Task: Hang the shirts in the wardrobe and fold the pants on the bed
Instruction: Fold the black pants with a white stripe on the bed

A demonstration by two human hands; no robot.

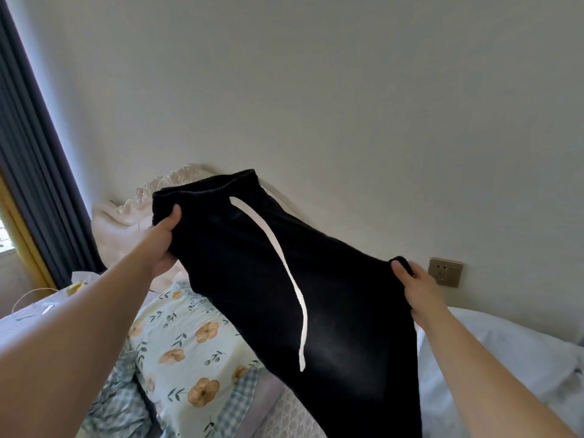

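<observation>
Both hands are up, and the black pants (347, 311) are in the air between them, spread wide and held clear above the bed (284, 406). The left hand (164, 238) grips one corner just under the waistband (208, 188), thumb on the near side and fingers curled behind the cloth. The right hand (418, 292) pinches the opposite edge lower down, thumb pressed on top of a bunched fold. The hands are well apart, so the fabric runs on a slant, waistband high on the left. A white stripe (284, 263) curves down the front of the fabric, and the rest of the pants drops out of view at the bottom.

Below them on the bed lies a pillow (189, 352) printed with orange flowers, a checked blanket (120, 403) crumpled to its left, and a white duvet (505, 352) heaped on the right. A cream carved headboard (126, 210) stands against the plain pale wall (316, 90), partly hidden behind the pants. A wall socket (445, 272) sits just beyond the right hand. A dark curtain (34, 172) hangs at the far left beside a sliver of window (4, 235). Below it, a bedside table (28, 314) carries a looped cable (28, 295).
</observation>
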